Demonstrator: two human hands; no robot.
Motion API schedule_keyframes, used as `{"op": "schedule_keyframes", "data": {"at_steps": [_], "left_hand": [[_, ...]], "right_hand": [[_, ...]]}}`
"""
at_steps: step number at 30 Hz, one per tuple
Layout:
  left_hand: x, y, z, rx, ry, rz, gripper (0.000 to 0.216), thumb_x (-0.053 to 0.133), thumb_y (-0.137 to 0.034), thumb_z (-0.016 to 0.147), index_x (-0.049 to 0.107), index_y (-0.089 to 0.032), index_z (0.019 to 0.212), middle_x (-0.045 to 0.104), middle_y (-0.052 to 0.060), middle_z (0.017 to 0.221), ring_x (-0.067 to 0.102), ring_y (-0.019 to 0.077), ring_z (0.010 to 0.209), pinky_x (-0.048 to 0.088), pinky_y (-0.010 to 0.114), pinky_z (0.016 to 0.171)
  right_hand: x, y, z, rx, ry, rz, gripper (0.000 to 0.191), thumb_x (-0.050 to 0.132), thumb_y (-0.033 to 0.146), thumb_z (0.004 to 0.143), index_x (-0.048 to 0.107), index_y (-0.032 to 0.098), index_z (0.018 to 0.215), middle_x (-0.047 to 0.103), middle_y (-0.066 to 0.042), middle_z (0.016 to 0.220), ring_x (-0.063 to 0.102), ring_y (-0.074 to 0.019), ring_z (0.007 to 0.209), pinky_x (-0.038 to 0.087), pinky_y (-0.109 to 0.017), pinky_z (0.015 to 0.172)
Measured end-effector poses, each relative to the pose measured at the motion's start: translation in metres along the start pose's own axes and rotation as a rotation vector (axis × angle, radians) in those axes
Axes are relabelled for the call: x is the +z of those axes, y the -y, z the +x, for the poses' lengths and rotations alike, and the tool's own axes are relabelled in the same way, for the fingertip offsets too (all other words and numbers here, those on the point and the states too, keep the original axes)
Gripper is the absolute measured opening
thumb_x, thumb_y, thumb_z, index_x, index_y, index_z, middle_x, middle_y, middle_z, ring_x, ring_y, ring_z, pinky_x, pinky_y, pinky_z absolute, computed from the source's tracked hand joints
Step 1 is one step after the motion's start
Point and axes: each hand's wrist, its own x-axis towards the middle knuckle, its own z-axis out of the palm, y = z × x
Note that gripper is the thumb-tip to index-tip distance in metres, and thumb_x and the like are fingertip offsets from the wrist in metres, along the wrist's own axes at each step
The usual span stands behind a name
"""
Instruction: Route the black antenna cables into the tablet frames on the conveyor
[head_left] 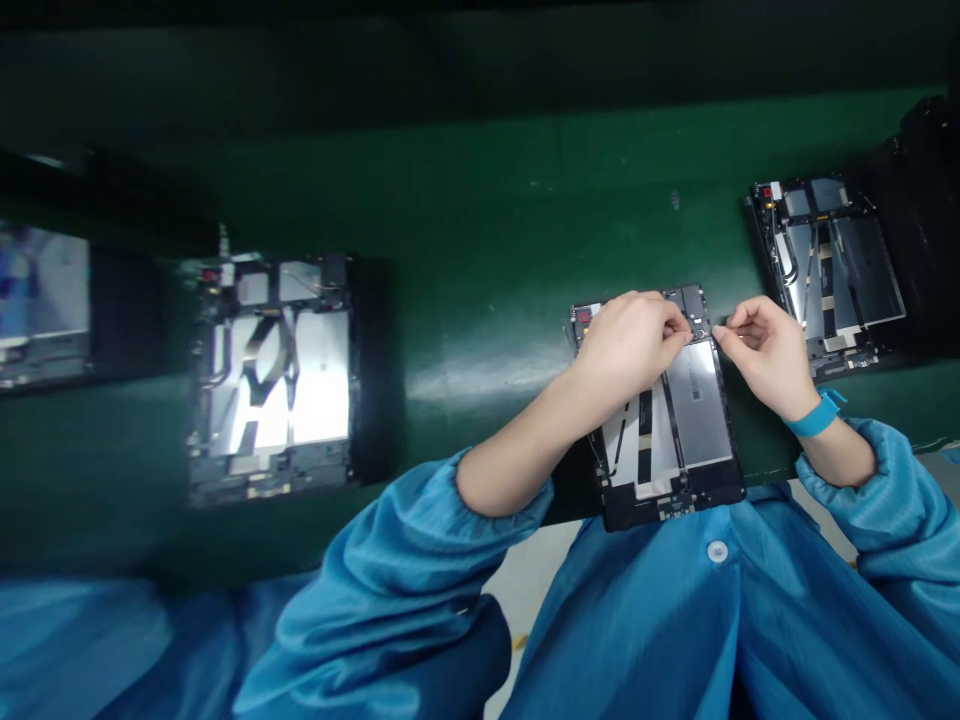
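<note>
At nine o'clock, cut off, a device [45,290]; nearer, a blurred tablet [274,385]. Towards three, left hand [628,338] pinched narrow, hiding part of an opened tablet [701,410] holding ribbon cables [645,435]; by its two-o'clock edge, right hand [772,360], likewise pinched. Cannot tell on what.

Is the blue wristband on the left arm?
No, the blue wristband is around the wrist of the right hand, while the left hand, over the opened device, has none.

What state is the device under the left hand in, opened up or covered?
Opened up: dark flat cables and circuit parts lie exposed on the device, with no cover over them.
</note>
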Motion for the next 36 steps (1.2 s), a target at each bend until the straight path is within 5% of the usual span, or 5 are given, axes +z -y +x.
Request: {"op": "schedule_keyframes", "data": {"at_steps": [5,8,18,25,36], "left_hand": [[0.005,0.0,0.0,0.15,-0.069,-0.038,0.019,0.063,-0.019,0.093,0.079,-0.018,0.104,0.073,0.009,0.104,0.066,0.0273,0.101,0.05,0.042,0.092],[0.009,0.003,0.002,0.212,-0.09,-0.114,0.015,0.065,-0.021,0.094,0.079,-0.018,0.099,0.072,0.007,0.1,0.065,0.0254,0.098,0.05,0.041,0.091],[0.009,0.005,0.005,0.011,-0.132,-0.111,0.014,0.067,-0.02,0.093,0.08,-0.016,0.088,0.071,0.008,0.087,0.066,0.0268,0.092,0.05,0.043,0.09],[0.011,0.008,0.005,0.023,-0.152,-0.137,0.013,0.068,-0.021,0.092,0.079,-0.018,0.086,0.071,0.006,0.086,0.066,0.0262,0.094,0.051,0.041,0.089],[0.014,0.011,0.004,0.067,-0.184,-0.148,0.014,0.068,-0.024,0.091,0.078,-0.019,0.084,0.071,0.007,0.085,0.063,0.0257,0.092,0.05,0.04,0.086]], "right_hand": [[0.003,0.007,0.002,-0.067,-0.036,0.079,0.028,0.083,0.034,0.078,0.057,0.025,0.082,0.065,0.004,0.078,0.062,-0.0129,0.069,0.054,-0.029,0.066],[0.008,0.014,0.004,-0.117,0.009,0.093,0.025,0.083,0.034,0.079,0.059,0.025,0.082,0.065,0.003,0.079,0.061,-0.0135,0.071,0.053,-0.029,0.065],[0.006,0.005,0.022,-0.027,0.159,0.041,0.024,0.079,0.027,0.071,0.062,0.024,0.089,0.061,0.003,0.08,0.057,-0.0132,0.071,0.048,-0.03,0.065],[-0.003,0.01,0.024,0.022,0.243,0.041,0.034,0.088,0.036,0.073,0.061,0.025,0.091,0.061,0.002,0.083,0.06,-0.0151,0.08,0.052,-0.032,0.075],[-0.001,0.013,0.021,-0.001,0.215,-0.014,0.029,0.085,0.034,0.075,0.061,0.025,0.09,0.06,0.003,0.082,0.057,-0.0139,0.076,0.05,-0.03,0.069]]}}
